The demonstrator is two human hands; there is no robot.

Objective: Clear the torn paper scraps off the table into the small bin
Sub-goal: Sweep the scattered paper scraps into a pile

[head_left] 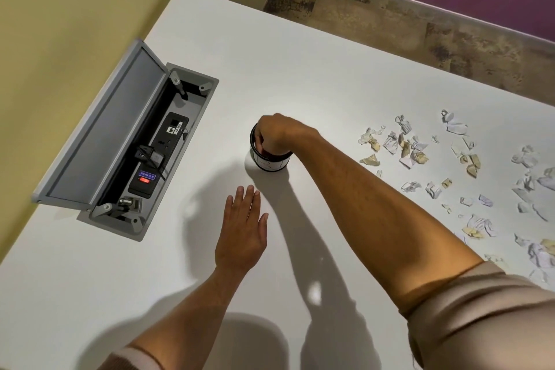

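Reaching right hand (277,134) into small bin (271,163), fingers curled inside, contents hidden. Paper scraps (420,153) strewn on counter (300,54) well right of bin, nearer right hand. Left hand (242,234) flat, released.

Both forearms are bare; the right arm's beige sleeve (480,318) is pushed up; a pale pinkish cuff (132,359) edges the left.

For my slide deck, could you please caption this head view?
Right hand reaches into the small bin; left hand lies flat on the table; paper scraps remain.
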